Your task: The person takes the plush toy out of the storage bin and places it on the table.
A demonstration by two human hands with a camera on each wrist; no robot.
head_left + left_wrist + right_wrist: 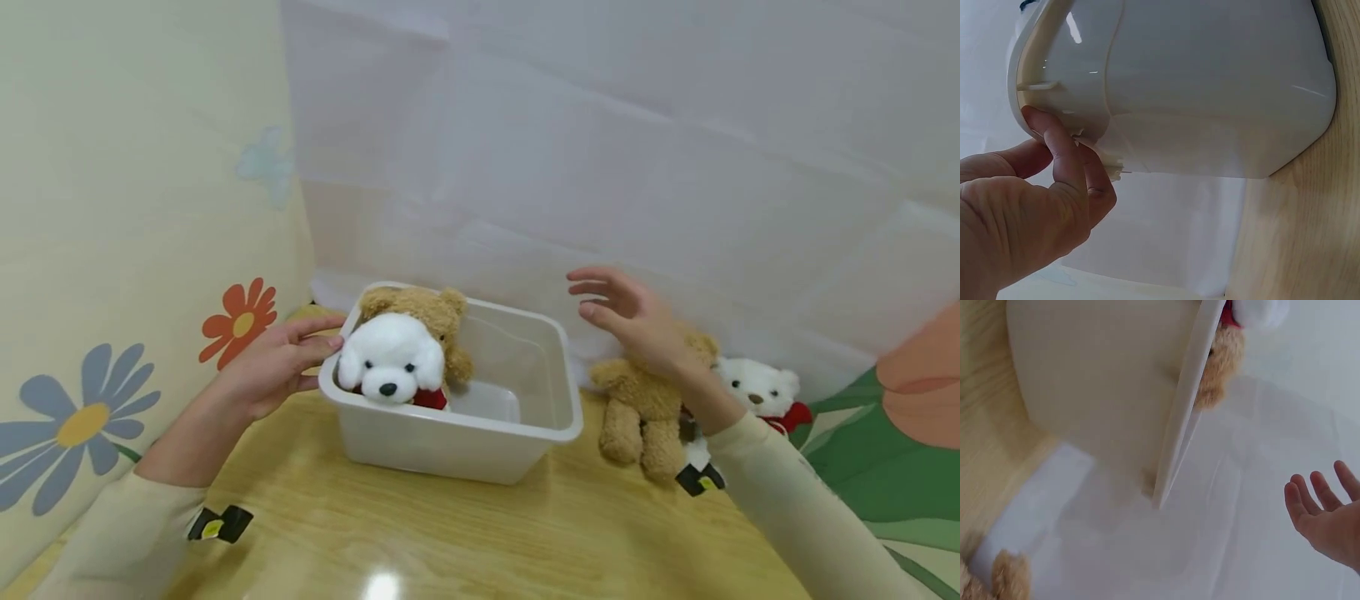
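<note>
A white plastic bin (pixel 450 442) stands on the wooden table. Inside its left half sit a white plush dog (pixel 392 360) with red at its neck and, behind it, a brown teddy bear (pixel 420 308). My left hand (pixel 270 367) holds the bin's left rim; the left wrist view shows its fingers (pixel 1063 147) curled under the lip. In the air right of the bin, my right hand (pixel 626 312) has loosely bent fingers and nothing in them. Below that hand is another brown teddy bear (pixel 637 408), partly hidden by the forearm.
At the right, a white plush bear (pixel 761 387) with a red garment leans near the back wall (pixel 600 167). Another white and dark item (pixel 696 446) is mostly hidden by the right sleeve. A flower-painted wall (pixel 150 250) borders the table (pixel 450 533) on the left.
</note>
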